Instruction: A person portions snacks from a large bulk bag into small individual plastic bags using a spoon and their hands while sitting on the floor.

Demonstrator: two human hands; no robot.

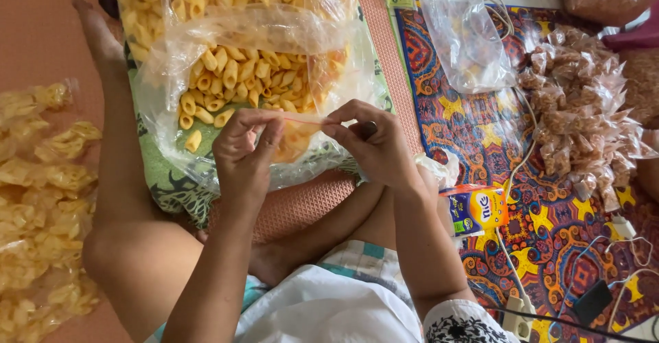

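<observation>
Hands beside snack bag rim

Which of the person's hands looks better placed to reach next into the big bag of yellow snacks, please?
Probably the left hand: it lies directly over the open snack bag. The right hand sits nearer the bag's edge. Both pinch a thin pink band.

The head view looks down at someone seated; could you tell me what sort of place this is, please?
Probably a home floor used for packing snacks: a patterned mat, a big open bag of yellow tube snacks, and many small filled packets piled alongside.
</observation>
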